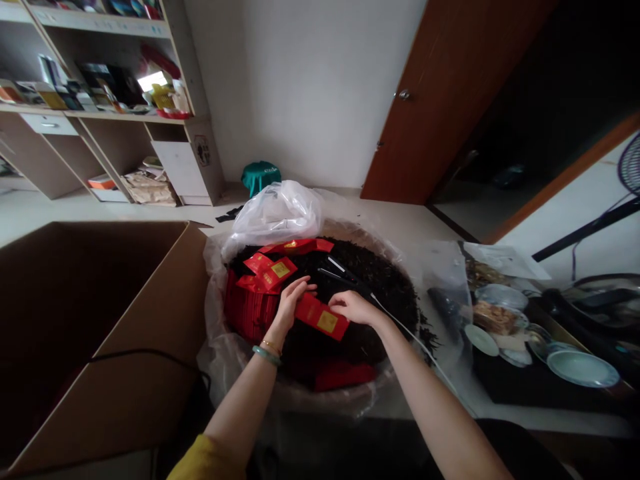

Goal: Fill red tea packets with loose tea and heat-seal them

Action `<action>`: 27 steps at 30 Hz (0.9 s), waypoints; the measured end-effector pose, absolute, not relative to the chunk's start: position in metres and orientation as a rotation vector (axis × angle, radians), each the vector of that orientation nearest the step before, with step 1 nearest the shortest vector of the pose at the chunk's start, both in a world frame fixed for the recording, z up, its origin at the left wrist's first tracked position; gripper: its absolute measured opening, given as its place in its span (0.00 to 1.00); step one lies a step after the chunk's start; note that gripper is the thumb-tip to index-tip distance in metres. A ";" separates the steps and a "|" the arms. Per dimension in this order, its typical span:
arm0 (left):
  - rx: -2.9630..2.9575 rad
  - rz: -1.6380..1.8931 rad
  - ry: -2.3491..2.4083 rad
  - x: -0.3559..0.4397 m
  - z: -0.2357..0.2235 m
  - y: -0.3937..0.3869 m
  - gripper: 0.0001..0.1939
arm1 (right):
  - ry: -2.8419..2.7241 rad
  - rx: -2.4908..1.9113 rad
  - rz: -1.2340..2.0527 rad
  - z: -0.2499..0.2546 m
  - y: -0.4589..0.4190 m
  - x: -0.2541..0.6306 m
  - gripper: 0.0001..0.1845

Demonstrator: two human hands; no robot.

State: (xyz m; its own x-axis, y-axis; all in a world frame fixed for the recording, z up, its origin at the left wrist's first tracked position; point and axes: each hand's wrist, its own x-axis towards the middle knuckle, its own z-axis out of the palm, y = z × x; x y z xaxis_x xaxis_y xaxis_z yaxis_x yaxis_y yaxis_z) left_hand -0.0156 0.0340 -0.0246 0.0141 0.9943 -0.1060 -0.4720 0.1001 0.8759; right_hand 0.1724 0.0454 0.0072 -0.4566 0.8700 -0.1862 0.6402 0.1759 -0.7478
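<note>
Pinched together on the upper edge of a red packet (pixel 310 312): fingers of the right hand (pixel 356 309). Half-curled at the packet end toward the basket's left side: fingers of the left hand (pixel 288 305), firmness of grip cannot be told. Found over the middle of the plastic-lined basket (pixel 214 347): said packet, bearing a yellow label (pixel 327 323), print illegible. Inside the basket: dark leaves (pixel 387 287); at its left, stacked red packets (pixel 250 315). Left of the basket: cardboard box (pixel 150 293). Beyond the basket: green cover (pixel 260 179), white lettering beginning "C", remainder unclear.
</note>
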 end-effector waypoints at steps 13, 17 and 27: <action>1.001 1.139 1.011 -0.011 -0.029 0.032 0.21 | -2.075 -1.388 0.708 -0.002 0.027 0.171 0.19; 1.006 1.190 1.004 -0.011 -0.029 0.033 0.22 | -2.140 -1.460 0.255 0.002 0.013 0.155 0.18; 1.120 1.095 0.993 -0.010 -0.029 0.031 0.30 | -1.999 -1.622 0.569 -0.001 0.016 0.147 0.09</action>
State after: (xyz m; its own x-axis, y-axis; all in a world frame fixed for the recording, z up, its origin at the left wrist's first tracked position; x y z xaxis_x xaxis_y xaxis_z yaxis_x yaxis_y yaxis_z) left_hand -0.0096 0.0306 -0.0287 0.1867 0.9807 -0.0575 -0.1533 0.0869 0.9844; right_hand 0.1465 0.0160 -0.0014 -0.1654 0.9792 0.1179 0.7704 0.2029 -0.6044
